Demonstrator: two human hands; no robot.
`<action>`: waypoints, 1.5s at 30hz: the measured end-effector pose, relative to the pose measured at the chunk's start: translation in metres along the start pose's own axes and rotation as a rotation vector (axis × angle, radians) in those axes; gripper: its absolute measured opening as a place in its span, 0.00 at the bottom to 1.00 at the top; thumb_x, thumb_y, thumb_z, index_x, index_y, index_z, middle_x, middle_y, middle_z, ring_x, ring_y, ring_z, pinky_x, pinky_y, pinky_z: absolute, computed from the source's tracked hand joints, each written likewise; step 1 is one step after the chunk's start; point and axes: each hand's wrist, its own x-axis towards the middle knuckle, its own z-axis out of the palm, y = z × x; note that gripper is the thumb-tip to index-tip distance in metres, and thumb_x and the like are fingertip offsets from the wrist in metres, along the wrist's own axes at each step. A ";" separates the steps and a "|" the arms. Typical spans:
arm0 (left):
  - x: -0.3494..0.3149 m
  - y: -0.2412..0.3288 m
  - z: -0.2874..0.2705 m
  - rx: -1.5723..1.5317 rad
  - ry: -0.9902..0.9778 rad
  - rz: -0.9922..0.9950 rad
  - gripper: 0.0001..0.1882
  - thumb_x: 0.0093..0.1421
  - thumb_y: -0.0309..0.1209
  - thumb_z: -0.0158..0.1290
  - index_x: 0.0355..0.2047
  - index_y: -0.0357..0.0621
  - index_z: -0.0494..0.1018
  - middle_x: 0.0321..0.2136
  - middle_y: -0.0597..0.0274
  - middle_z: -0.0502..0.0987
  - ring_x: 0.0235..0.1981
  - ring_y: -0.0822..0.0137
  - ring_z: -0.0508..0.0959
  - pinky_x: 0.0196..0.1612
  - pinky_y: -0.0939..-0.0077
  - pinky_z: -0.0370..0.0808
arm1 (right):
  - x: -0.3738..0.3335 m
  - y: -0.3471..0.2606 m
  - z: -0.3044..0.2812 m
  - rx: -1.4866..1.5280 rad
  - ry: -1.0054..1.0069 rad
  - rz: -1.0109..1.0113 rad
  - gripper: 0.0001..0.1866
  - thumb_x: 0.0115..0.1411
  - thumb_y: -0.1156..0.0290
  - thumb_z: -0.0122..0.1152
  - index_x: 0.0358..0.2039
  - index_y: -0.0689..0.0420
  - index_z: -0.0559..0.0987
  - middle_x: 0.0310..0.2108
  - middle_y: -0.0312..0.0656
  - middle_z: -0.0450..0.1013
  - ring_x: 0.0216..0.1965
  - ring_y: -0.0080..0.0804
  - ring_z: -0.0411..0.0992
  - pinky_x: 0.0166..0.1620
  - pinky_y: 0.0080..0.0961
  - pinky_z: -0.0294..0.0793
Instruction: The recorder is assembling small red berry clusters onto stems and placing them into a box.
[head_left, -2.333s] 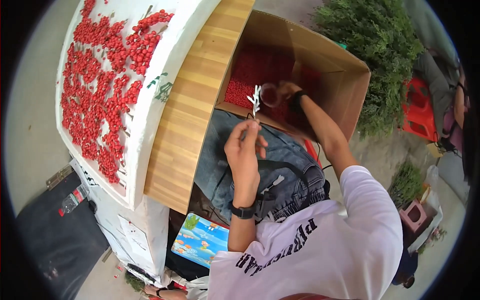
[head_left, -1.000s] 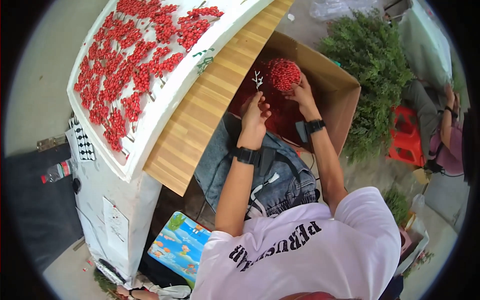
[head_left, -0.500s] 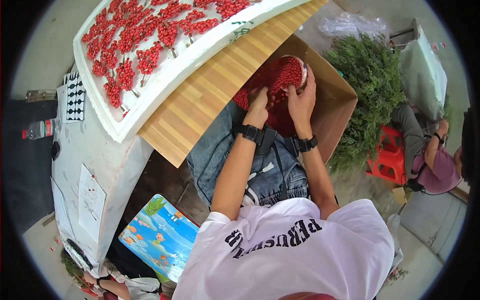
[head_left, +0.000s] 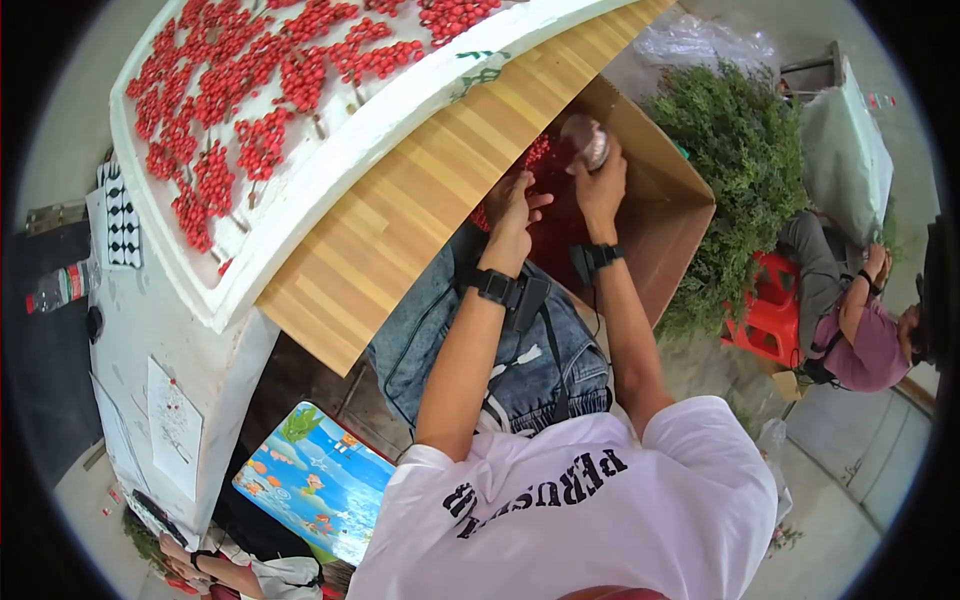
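Observation:
My right hand [head_left: 602, 190] grips a small pale, shiny round cup-like thing [head_left: 586, 141], blurred by motion, inside an open cardboard box [head_left: 665, 180]. My left hand [head_left: 513, 222] is held over the box's near left side, fingers apart and nothing visible in them. Red berries [head_left: 537, 152] show in the box beyond the left hand, and more lie beside its wrist. The box's inside looks deep red; part of it is hidden by a wood-patterned board. To the left, a white foam tray [head_left: 250, 275] holds many sprigs of red berries [head_left: 262, 145].
The striped wooden board [head_left: 400, 240] juts over the box's left side. A leafy green bush [head_left: 725, 170] stands to the right, near a red stool [head_left: 765, 315] and a seated person [head_left: 865, 340]. A colourful picture board [head_left: 315, 485] lies at lower left; another person's arm [head_left: 225, 572] shows below.
My left hand has come away from the berries, its fingers spreading. In my right hand the round thing has turned, and the berries seen in it before no longer show.

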 end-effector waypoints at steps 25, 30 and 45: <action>0.040 -0.007 0.025 0.012 0.016 -0.051 0.08 0.64 0.35 0.52 0.38 0.45 0.75 0.25 0.69 0.75 0.22 0.75 0.75 0.22 0.82 0.70 | -0.041 0.184 0.150 0.434 -1.082 0.193 0.13 0.62 0.72 0.48 0.48 0.51 0.72 0.38 0.34 0.73 0.37 0.27 0.73 0.36 0.24 0.74; 0.026 -0.014 0.014 0.023 0.029 -0.050 0.08 0.65 0.35 0.51 0.36 0.45 0.75 0.24 0.69 0.74 0.22 0.74 0.74 0.22 0.80 0.70 | -0.030 0.125 0.066 0.964 -0.827 0.655 0.21 0.60 0.79 0.50 0.55 0.53 0.68 0.42 0.39 0.74 0.37 0.31 0.76 0.35 0.27 0.78; -0.012 -0.022 -0.002 0.009 0.088 -0.109 0.07 0.66 0.34 0.47 0.35 0.46 0.73 0.25 0.68 0.74 0.20 0.73 0.75 0.18 0.80 0.70 | -0.044 -0.031 -0.061 0.712 -0.015 0.081 0.32 0.53 0.83 0.60 0.59 0.58 0.64 0.47 0.43 0.70 0.34 0.26 0.76 0.32 0.20 0.78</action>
